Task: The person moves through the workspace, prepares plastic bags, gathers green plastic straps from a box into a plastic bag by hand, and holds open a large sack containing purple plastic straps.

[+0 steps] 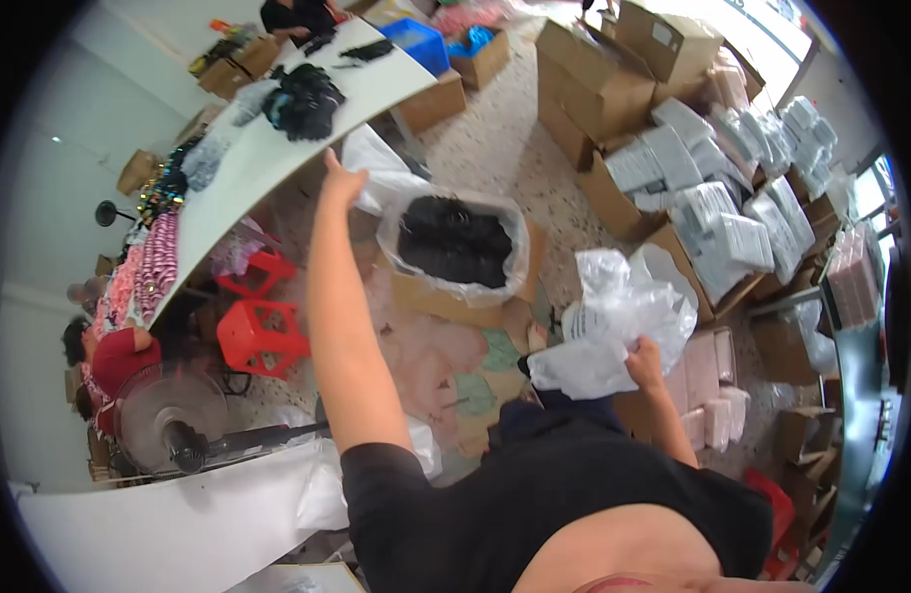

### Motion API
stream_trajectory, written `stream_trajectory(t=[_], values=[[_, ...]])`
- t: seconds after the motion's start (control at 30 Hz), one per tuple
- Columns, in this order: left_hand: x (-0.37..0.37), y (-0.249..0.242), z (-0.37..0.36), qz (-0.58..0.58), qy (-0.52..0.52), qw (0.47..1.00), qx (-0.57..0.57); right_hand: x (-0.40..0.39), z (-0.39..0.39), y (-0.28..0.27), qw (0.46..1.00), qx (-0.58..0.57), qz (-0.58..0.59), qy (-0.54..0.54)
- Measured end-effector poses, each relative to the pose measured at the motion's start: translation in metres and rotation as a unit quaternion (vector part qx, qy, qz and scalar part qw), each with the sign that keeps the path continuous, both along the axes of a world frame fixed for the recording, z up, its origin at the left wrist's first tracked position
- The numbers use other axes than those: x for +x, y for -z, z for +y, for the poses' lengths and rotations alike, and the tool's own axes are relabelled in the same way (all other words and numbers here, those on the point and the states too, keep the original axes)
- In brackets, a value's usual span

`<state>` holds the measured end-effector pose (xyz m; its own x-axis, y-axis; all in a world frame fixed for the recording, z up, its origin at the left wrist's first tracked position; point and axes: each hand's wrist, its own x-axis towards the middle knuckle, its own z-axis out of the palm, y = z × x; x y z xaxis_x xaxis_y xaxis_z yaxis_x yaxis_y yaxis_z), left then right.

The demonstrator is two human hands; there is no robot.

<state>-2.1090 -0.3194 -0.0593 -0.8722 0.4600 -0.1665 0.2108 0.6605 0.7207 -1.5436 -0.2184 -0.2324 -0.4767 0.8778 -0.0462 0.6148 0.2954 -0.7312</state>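
My left arm reaches far forward, with my left hand (345, 182) near the edge of the long white table (386, 84). Its fingers are apart, close beside a white plastic sheet (374, 166) that hangs toward the carton. My right hand (646, 364) is closed on a crumpled clear plastic bag (614, 331), which bunches out to the left and above it. Between my hands, farther forward, stands an open cardboard box (446, 296) lined with clear plastic. Black items (454, 242) fill the box.
Black bundles (305, 102) lie on the white table. Red stools (261, 336) and a fan (174, 420) stand at left. A person in red (124, 361) sits beyond; another person (295, 18) is at the table's far end. Cartons of wrapped packs (722, 222) crowd the right.
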Motion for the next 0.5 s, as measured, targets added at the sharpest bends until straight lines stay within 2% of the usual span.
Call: stream_trajectory(t=[0.1, 0.13, 0.2, 0.27, 0.3, 0.33, 0.37, 0.4, 0.43, 0.47, 0.5], values=[[-0.054, 0.041, 0.014, 0.113, 0.009, 0.990, -0.080, -0.010, 0.033, -0.008, 0.999, 0.004, 0.009, 0.032], [-0.060, 0.048, 0.016, 0.118, 0.005, 0.988, -0.098, -0.016, 0.046, -0.007, 0.999, 0.017, 0.002, 0.042], [-0.067, 0.085, 0.010, 0.113, -0.018, 0.992, -0.055, -0.025, 0.071, -0.007, 0.997, 0.049, -0.016, 0.056], [-0.058, 0.161, -0.004, 0.130, -0.052, 0.990, 0.031, -0.035, 0.099, -0.001, 0.996, 0.033, -0.011, 0.077], [-0.066, 0.240, -0.031, 0.144, 0.013, 0.981, -0.131, -0.043, 0.110, 0.003, 0.996, 0.023, -0.004, 0.091], [-0.073, 0.315, -0.056, 0.166, 0.094, 0.942, -0.277, -0.056, 0.120, -0.006, 0.994, 0.010, 0.001, 0.105], [0.002, 0.279, -0.049, 0.000, 0.084, 0.956, -0.281, -0.063, 0.133, -0.001, 0.995, 0.011, -0.009, 0.103], [0.023, 0.352, -0.077, -0.040, 0.188, 0.914, -0.357, -0.066, 0.145, 0.007, 0.995, 0.013, -0.017, 0.101], [0.047, 0.495, -0.127, 0.088, 0.237, 0.914, -0.317, -0.074, 0.160, 0.013, 0.995, 0.018, -0.024, 0.098], [0.093, 0.487, -0.124, -0.109, 0.161, 0.921, -0.339, -0.081, 0.172, 0.015, 0.995, 0.009, -0.020, 0.094], [0.141, 0.475, -0.122, -0.270, 0.060, 0.884, -0.376, -0.089, 0.182, 0.017, 0.995, 0.010, -0.012, 0.094]])
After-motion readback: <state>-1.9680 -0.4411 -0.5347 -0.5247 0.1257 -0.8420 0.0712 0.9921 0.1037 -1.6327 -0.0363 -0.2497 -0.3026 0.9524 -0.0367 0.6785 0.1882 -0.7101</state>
